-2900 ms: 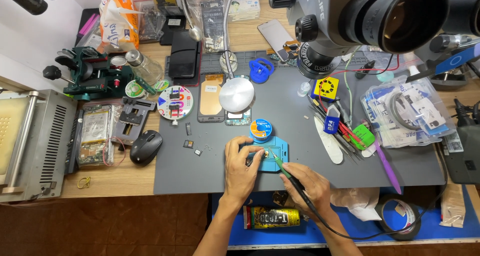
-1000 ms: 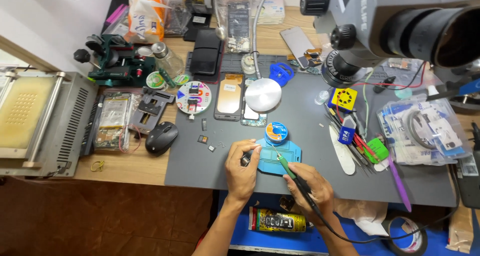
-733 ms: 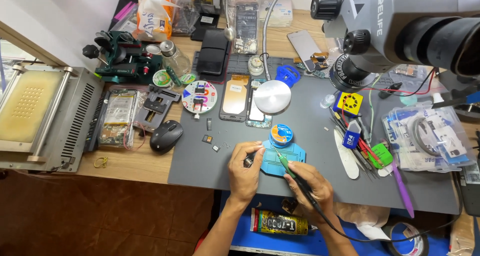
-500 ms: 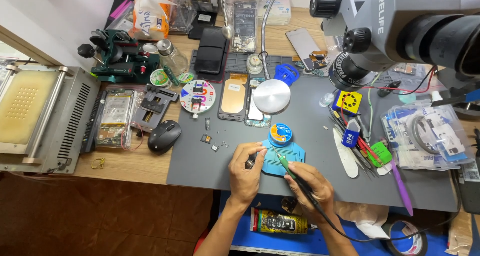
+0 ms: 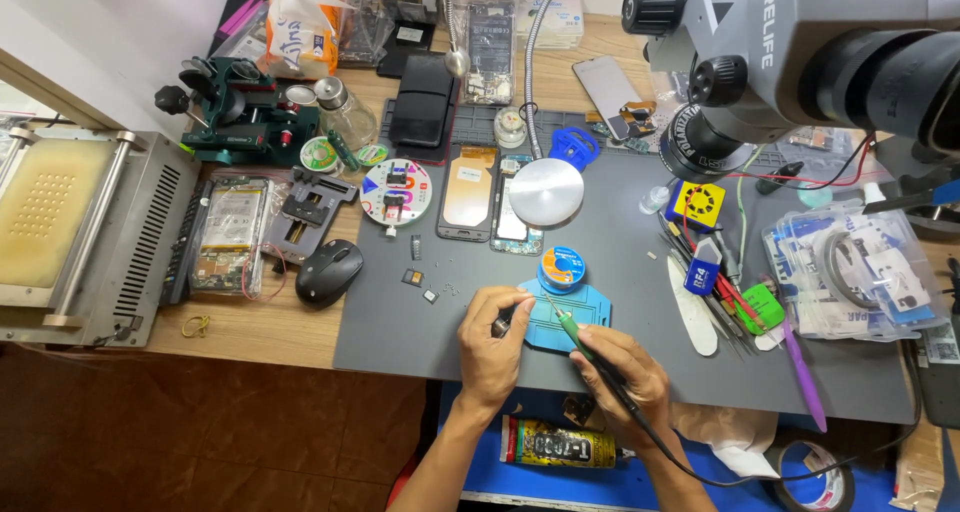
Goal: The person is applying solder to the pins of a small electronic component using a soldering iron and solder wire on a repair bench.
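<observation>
A blue board holder (image 5: 560,317) lies on the grey work mat (image 5: 620,272) near the front edge. My left hand (image 5: 493,344) rests at its left side, pinching a small dark tool against it. My right hand (image 5: 625,380) grips a soldering iron (image 5: 585,347) with a green collar, its tip pointing up-left onto the blue holder. A black cable trails from the iron down to the right. A small blue spool of solder wire (image 5: 561,269) stands just behind the holder.
A microscope (image 5: 800,52) overhangs the right rear. An opened phone (image 5: 468,189) and a round metal disc (image 5: 546,191) lie mid-mat. A black mouse (image 5: 329,271), a clamp jig (image 5: 310,207) and a heating plate machine (image 5: 70,232) sit left. Tweezers and tools (image 5: 715,282) crowd the right.
The camera view has drifted, so the bench sits more to the right in frame. My hands stay on the blue holder with the iron tip in about the same place.
</observation>
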